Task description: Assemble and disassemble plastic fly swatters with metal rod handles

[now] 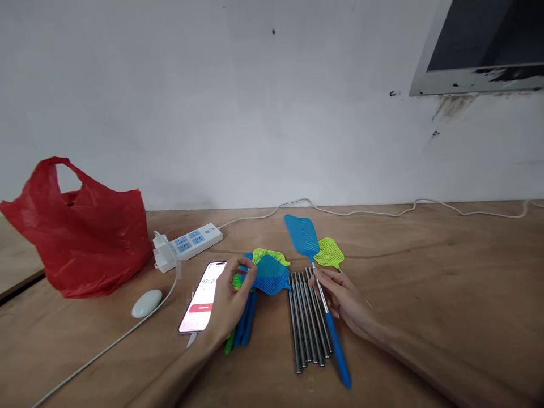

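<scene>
My right hand (340, 297) pinches the thin metal shaft of a blue fly swatter (302, 235), which has a blue grip (339, 351) and its head tilted up off the wooden table (425, 294). My left hand (232, 306) is closed on a blue swatter head (270, 275) that lies on a small pile of blue and green swatter heads and handles (242, 326). Between my hands lie several bare metal rods (306, 323) side by side. A green swatter head (328, 253) rests just behind the rods.
A phone (203, 297) with a lit timer screen lies left of my left hand. Further left are a white oval device (147, 303), a white power strip (187, 242) with cables, and a red plastic bag (80, 235). A white wall stands behind the table.
</scene>
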Action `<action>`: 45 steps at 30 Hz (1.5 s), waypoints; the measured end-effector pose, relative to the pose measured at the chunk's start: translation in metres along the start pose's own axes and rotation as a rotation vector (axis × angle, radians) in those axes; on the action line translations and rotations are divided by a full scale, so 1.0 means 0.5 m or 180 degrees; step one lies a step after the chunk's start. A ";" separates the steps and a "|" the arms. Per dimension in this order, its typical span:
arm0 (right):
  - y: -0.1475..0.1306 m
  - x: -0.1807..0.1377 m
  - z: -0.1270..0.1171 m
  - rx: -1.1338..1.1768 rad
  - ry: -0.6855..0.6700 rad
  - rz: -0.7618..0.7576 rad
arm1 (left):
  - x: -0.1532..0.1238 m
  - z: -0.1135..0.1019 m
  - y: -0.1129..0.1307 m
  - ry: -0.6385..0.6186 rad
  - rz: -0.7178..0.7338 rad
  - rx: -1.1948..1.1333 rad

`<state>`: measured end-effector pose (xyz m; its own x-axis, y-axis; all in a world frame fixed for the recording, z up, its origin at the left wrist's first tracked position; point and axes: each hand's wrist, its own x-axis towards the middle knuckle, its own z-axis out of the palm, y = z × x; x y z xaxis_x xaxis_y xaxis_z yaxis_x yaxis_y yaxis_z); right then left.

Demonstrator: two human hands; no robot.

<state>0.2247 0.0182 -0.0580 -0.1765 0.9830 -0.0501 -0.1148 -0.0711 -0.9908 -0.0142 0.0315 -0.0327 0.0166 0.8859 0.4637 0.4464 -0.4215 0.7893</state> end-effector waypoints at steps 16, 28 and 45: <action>0.003 -0.019 0.022 0.1180 0.0430 -0.0324 | -0.031 0.010 0.035 -0.1805 0.0254 0.0417; -0.001 -0.034 0.035 0.1108 0.0441 -0.0250 | -0.029 0.015 0.054 -0.2203 0.0127 0.0615; -0.115 -0.018 -0.068 -0.4317 -0.0464 -0.2977 | -0.019 -0.027 0.058 -0.2659 0.0841 0.1812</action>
<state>0.2658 0.0193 -0.0047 -0.6350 0.5690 0.5226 0.6414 0.7653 -0.0540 -0.0137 0.0083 -0.0086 0.6916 0.7222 -0.0032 0.6905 -0.6599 0.2963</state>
